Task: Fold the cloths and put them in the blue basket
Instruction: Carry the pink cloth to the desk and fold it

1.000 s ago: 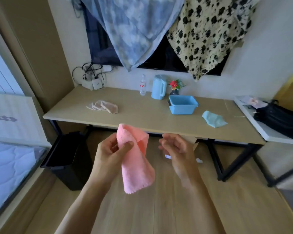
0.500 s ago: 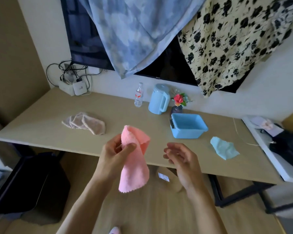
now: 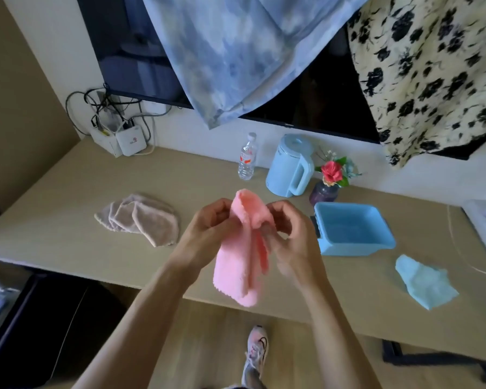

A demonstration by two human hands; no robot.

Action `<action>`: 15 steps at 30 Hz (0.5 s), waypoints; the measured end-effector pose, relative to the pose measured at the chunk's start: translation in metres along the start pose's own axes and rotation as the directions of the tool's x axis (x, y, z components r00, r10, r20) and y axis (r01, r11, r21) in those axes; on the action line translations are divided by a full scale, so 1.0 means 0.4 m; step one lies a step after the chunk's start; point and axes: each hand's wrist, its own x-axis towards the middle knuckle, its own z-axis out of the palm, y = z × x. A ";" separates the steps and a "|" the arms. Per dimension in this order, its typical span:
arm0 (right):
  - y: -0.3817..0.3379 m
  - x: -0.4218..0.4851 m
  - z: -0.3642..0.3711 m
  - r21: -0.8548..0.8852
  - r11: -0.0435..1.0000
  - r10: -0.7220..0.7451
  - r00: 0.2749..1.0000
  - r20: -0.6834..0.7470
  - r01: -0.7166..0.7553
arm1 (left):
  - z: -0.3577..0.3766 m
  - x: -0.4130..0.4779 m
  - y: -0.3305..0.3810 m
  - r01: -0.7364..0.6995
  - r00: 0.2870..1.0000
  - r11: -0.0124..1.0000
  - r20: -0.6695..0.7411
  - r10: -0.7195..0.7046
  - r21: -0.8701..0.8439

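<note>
While both hands hold the pink cloth [image 3: 240,265] up in the air over the front edge of the counter [image 3: 68,228], I judge I'm mid-fold on the first of three. My left hand [image 3: 205,231] pinches the top edge on one side and my right hand [image 3: 292,240] pinches it on the other. The two are close together, with the cloth bunched into a loose tube hanging between them. To do this well I'd match the top corners before closing anything: slide each pinch outward along the edge until the cloth hangs flat, then bring corner to corner. The fabric looks soft and floppy, so I reckon an air fold will come out lopsided; laying it on the counter and pressing the crease should be neater. The blue basket [image 3: 357,249] sits just to my right, seemingly with nothing in it. The beige cloth [image 3: 141,221] on the left and the pale blue cloth [image 3: 424,284] on the right lie crumpled on the counter
</note>
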 end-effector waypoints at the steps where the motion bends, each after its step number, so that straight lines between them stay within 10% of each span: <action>1: 0.007 0.037 0.000 0.026 1.000 0.005 1.000 0.003 -0.005 | 0.002 0.030 0.001 -0.009 0.999 1.000 -0.034 0.009 -0.015; 15: 0.033 0.395 0.025 0.158 0.964 0.180 0.964 0.197 -0.213 | -0.049 0.356 0.037 -0.111 0.979 0.963 -0.140 0.149 0.247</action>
